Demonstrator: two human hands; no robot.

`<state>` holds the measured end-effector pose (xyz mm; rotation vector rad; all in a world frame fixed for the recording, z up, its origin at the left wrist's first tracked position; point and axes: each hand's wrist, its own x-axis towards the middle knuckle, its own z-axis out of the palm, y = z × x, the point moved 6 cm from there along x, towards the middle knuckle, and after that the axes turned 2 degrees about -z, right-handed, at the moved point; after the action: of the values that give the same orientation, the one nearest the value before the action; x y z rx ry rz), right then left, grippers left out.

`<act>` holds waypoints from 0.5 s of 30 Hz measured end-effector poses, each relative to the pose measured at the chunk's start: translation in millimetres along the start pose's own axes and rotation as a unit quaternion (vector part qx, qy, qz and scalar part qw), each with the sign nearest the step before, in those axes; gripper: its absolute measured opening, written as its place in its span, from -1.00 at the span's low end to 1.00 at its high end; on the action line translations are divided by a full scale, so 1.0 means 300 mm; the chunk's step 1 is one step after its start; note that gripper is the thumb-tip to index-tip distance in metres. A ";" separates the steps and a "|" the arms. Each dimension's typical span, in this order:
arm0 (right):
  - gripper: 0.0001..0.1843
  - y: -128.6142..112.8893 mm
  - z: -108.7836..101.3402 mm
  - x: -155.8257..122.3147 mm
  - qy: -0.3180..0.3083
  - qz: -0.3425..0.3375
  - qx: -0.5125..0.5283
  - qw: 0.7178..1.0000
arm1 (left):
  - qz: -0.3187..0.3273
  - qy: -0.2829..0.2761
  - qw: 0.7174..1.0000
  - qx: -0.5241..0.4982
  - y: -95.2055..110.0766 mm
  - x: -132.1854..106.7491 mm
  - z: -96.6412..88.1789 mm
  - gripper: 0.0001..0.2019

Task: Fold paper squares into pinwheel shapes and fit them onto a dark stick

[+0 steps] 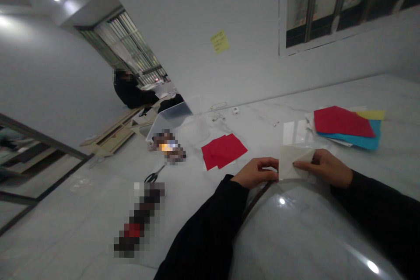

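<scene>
A sheet of white paper [288, 164], with a flap folded over at its right, is held up just above the table between both hands. My left hand [257, 172] pinches its left edge, thumb below and fingers above. At the other side my right hand [328, 167] grips the folded corner between thumb and fingers. Red paper pieces [225, 151] lie to the left, beyond my left hand. Behind my right hand rests a pile of coloured paper [343, 121], with red on top and blue, yellow and white showing beneath.
Black-handled scissors [151, 177] lie at the left near two blurred-out items. A clear plastic bin [170, 116], a cable [218, 111] and a white plug [235, 110] stand toward the wall. A yellow note [219, 41] sticks to the wall. Another person [129, 89] sits far left.
</scene>
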<state>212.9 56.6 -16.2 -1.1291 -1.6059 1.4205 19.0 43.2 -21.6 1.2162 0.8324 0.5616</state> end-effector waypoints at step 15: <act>-0.49 0.057 -0.088 0.056 0.071 0.007 0.000 0.997 | -0.037 0.068 0.997 0.001 -0.027 0.019 -0.015 -0.54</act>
<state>233.4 82.4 -29.9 -1.2159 -1.5013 1.3181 18.3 47.9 -31.2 1.1539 0.9894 0.5877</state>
